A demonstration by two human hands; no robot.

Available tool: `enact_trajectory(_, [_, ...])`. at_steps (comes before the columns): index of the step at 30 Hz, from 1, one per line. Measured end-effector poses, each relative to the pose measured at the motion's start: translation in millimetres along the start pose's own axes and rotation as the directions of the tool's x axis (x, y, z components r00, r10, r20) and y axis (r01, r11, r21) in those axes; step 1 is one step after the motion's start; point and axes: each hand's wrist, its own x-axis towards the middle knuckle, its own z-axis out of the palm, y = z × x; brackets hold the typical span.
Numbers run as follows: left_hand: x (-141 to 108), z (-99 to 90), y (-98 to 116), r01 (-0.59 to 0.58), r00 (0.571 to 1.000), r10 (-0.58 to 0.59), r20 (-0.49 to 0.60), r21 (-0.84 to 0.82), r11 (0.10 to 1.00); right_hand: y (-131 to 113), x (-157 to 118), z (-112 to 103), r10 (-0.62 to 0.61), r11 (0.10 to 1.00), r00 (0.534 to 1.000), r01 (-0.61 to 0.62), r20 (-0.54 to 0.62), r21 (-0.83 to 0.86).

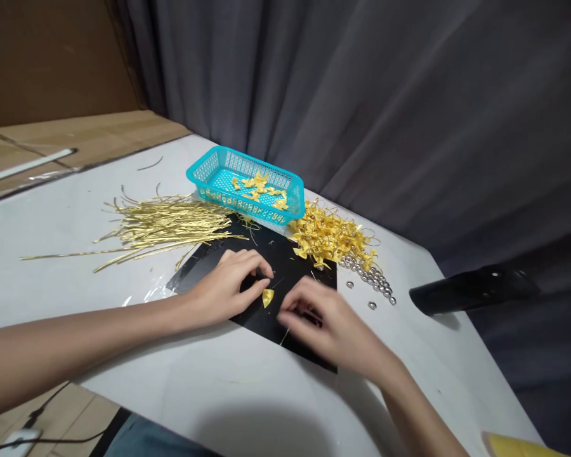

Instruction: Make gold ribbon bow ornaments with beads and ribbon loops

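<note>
Over the black mat (304, 273), my left hand (235, 282) has its thumb and fingers curled close together beside a small yellow bow piece (267, 298). The piece lies at the thumb tip; whether the fingers grip it is hard to tell. My right hand (314, 317), slightly blurred, is closed in a pinch just to the right. A thin gold strand (284, 337) sticks out below its fingertips. Behind the hands, a bundle of gold ties (171, 225) lies at the left and a pile of yellow bows (333, 235) at the right.
A turquoise basket (245, 206) with some yellow bows stands behind the mat. Silver rings (374, 276) lie right of it. A black cylindrical object (471, 291) juts over the table's right side. A yellow object (514, 445) shows at the bottom right. A grey curtain (361, 95) hangs behind.
</note>
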Motion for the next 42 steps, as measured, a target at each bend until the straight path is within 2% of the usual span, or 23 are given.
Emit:
enact_trajectory(2, [-0.7,0.1,2.4,0.001,1.0,-0.001,-0.022,-0.029,1.0,-25.8,-7.0,14.5,-0.124,0.992,0.981,0.122,0.15,0.022])
enact_trajectory(4, [-0.9,0.3,3.3,0.01,0.999,-0.012,-0.034,-0.055,0.998,-40.7,-12.9,33.8,-0.157,0.983,0.966,0.173,0.205,-0.064])
enact_trajectory(7, [-1.0,0.3,3.3,0.023,0.999,-0.026,-0.044,-0.079,0.997,-43.7,-19.1,62.6,-0.152,0.967,0.978,0.177,0.145,-0.183])
enact_trajectory(11, [-1.7,-0.8,4.9,0.02,0.998,-0.027,-0.062,-0.113,0.993,-35.5,-24.4,82.2,-0.159,0.975,0.984,0.17,0.085,-0.146])
enact_trajectory(13, [-1.6,-1.5,6.2,0.025,0.997,-0.035,-0.067,-0.149,0.989,-33.2,-26.6,81.7,-0.142,0.989,0.987,0.145,0.076,-0.032])
enact_trajectory(15, [-1.1,-1.7,7.3,0.04,0.997,-0.054,-0.057,-0.225,0.974,-31.7,-28.4,76.4,-0.08,0.986,0.996,0.073,0.045,0.151])
enact_trajectory(17, [-0.7,-1.2,8.1,0.077,0.996,-0.084,-0.009,-0.325,0.943,-29.6,-29.5,68.9,0.011,0.936,1.0,-0.004,-0.017,0.352])
enact_trajectory(20, [-1.2,0.2,9.9,0.157,0.984,-0.103,0.143,-0.448,0.88,-25.5,-29.7,57.0,0.133,0.828,0.983,-0.042,-0.124,0.56])
enact_trajectory(25, [-5.7,2.7,15.1,0.222,0.94,-0.026,0.339,-0.555,0.802,-25.4,-26.7,40.5,0.269,0.695,0.947,-0.063,-0.177,0.716])
enact_trajectory(29, [-9.2,8.7,16.9,0.359,0.876,0.072,0.476,-0.745,0.563,-31.0,-20.0,36.7,0.304,0.612,0.928,-0.015,-0.217,0.791])
enact_trajectory(30, [-9.6,10.3,16.9,0.382,0.871,0.072,0.486,-0.762,0.523,-32.0,-18.0,36.9,0.316,0.591,0.923,-0.01,-0.219,0.807])
enact_trajectory(32, [-10.1,12.6,17.0,0.401,0.872,0.047,0.487,-0.767,0.501,-31.8,-13.9,38.1,0.35,0.547,0.911,-0.01,-0.219,0.837])
enact_trajectory(35, [-11.2,12.9,18.0,0.388,0.883,0.032,0.468,-0.768,0.51,-26.1,-8.1,40.0,0.436,0.469,0.869,0.004,-0.235,0.883])
enact_trajectory(37, [-12.5,12.1,18.5,0.365,0.891,0.031,0.453,-0.754,0.546,-20.3,-4.6,41.2,0.488,0.391,0.844,0.018,-0.223,0.92])
enact_trajectory(39, [-13.7,11.5,17.8,0.282,0.919,0.022,0.393,-0.697,0.659,-14.9,-1.4,42.9,0.523,0.299,0.831,0.031,-0.191,0.954])
enact_trajectory(42, [-14.9,10.7,14.3,0.063,0.968,0.068,0.241,-0.495,0.867,-9.5,3.1,48.1,0.553,0.161,0.823,0.044,-0.127,0.986])
